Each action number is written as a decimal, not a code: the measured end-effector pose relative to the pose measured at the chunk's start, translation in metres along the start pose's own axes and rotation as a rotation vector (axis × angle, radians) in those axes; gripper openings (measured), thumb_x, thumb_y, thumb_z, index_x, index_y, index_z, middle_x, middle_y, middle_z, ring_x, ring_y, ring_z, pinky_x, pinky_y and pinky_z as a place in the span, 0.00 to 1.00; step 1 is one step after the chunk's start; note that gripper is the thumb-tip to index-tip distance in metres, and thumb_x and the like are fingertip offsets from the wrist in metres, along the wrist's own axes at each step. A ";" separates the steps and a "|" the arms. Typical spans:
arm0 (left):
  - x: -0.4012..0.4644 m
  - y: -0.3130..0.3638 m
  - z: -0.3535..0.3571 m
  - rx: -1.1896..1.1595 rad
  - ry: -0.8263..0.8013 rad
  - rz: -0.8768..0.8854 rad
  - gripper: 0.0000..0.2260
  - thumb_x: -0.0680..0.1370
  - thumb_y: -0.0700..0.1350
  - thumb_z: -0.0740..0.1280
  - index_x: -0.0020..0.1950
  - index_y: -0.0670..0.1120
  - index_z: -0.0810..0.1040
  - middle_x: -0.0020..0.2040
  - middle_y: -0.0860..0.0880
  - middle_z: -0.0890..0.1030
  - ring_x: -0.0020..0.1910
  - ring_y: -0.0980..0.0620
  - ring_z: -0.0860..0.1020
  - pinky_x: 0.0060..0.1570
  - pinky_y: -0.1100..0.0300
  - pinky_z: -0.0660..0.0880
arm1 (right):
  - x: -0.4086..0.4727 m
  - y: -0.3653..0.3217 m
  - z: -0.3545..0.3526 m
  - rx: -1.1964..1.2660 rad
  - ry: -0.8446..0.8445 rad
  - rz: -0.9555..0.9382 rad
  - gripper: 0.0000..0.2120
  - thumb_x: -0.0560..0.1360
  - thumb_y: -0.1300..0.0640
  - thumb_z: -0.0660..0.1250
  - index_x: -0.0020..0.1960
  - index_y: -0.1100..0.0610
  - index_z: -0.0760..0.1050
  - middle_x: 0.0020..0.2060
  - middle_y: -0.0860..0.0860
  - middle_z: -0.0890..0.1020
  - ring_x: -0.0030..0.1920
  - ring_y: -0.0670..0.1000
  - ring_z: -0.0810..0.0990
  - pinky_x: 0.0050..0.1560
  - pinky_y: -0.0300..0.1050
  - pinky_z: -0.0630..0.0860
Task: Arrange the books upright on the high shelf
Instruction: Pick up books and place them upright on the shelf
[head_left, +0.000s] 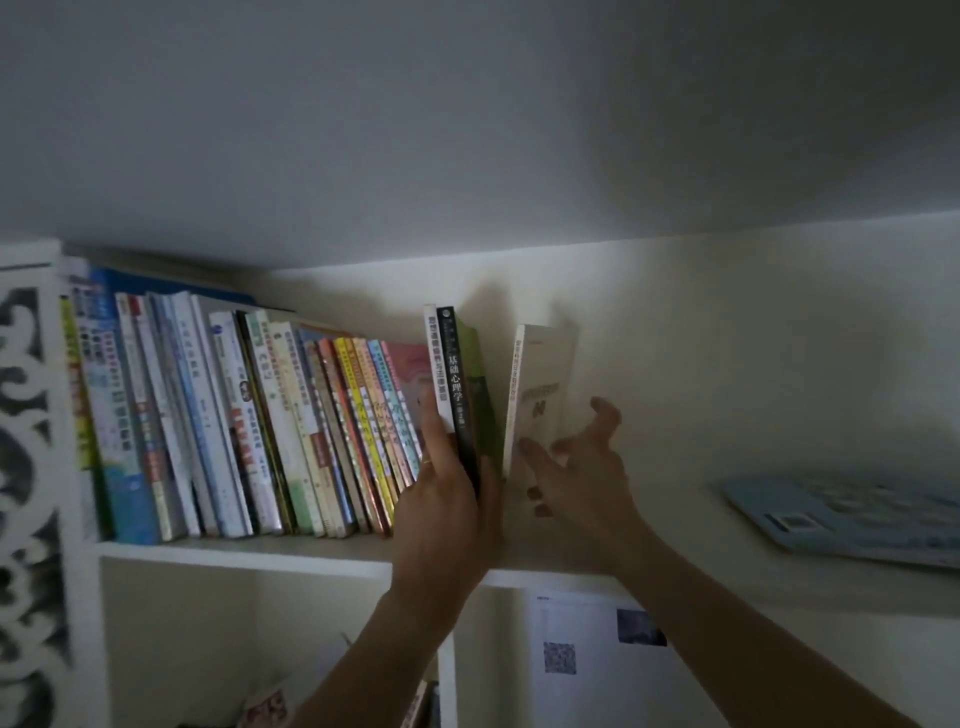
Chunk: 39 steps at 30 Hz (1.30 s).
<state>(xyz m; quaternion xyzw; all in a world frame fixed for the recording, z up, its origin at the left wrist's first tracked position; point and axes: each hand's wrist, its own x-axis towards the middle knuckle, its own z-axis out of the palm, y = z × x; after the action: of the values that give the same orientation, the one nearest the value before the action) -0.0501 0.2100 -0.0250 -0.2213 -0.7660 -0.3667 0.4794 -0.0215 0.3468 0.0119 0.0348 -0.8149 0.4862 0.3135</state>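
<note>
Midway through standing books on the high shelf (249, 553): left hand (441, 499) flat, fingers straight against 2 upright books (457, 379), right hand (582, 457) fingers spread wide beside the leaning pale book (537, 384), next needing it pushed left, closed flush.

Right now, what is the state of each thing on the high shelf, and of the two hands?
Row of books: standing, leaning left.
White book and black book: upright, held together.
Pale book: nearly upright, apart from the others.
Blue flat item: lying flat on the high shelf.
Left hand: fingers straight, pressing on the white and black books.
Right hand: open, fingers spread beside the pale book.
</note>
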 end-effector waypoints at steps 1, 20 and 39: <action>0.000 -0.001 -0.001 -0.030 -0.003 0.010 0.32 0.85 0.49 0.60 0.82 0.44 0.46 0.46 0.52 0.79 0.29 0.64 0.75 0.29 0.69 0.76 | 0.002 0.004 0.008 0.098 -0.136 0.024 0.33 0.79 0.43 0.68 0.76 0.39 0.51 0.64 0.50 0.78 0.55 0.53 0.83 0.58 0.54 0.81; 0.000 -0.007 -0.014 -0.106 -0.130 0.031 0.23 0.85 0.53 0.59 0.77 0.51 0.53 0.48 0.55 0.81 0.38 0.59 0.81 0.36 0.62 0.81 | 0.008 0.011 0.020 0.221 -0.315 -0.114 0.18 0.74 0.36 0.67 0.63 0.29 0.71 0.58 0.40 0.81 0.54 0.40 0.83 0.61 0.50 0.80; 0.012 0.006 -0.013 -0.141 -0.146 -0.115 0.22 0.83 0.53 0.63 0.72 0.51 0.56 0.46 0.59 0.77 0.34 0.63 0.77 0.33 0.76 0.72 | 0.012 0.017 0.022 0.241 -0.245 -0.104 0.10 0.82 0.44 0.60 0.62 0.34 0.73 0.53 0.43 0.86 0.55 0.46 0.85 0.60 0.57 0.80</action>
<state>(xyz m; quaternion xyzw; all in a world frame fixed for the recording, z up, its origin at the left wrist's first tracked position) -0.0438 0.2038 -0.0090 -0.2363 -0.7827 -0.4294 0.3837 -0.0479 0.3407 -0.0024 0.1732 -0.7799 0.5558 0.2298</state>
